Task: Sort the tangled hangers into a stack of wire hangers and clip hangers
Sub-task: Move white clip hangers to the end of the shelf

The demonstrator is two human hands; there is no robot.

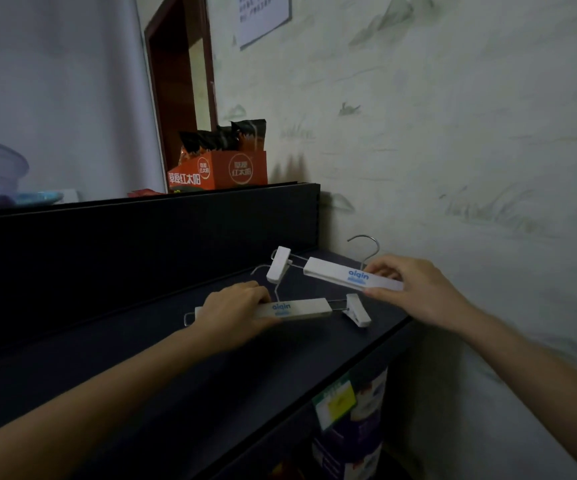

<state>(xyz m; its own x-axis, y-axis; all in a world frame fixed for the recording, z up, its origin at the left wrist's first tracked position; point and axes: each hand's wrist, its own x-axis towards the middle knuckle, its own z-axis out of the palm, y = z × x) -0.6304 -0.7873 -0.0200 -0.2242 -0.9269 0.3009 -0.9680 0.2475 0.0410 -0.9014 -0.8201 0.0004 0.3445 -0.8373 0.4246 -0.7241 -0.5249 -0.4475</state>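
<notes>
Both forearms reach in from six o'clock over the dark shelf (134,368). The left hand (235,308) lies palm down, fingers pressed together and curled over the left part of the nearer clip hanger (301,310). This hanger is a white bar with blue lettering, flat on the shelf, with one clip at its three o'clock end. At two o'clock from it, the right hand (418,289) pinches the farther clip hanger (342,274) between thumb and fingers. Its metal hook curls up by the wall. An orange box (231,171) stands at twelve o'clock.
</notes>
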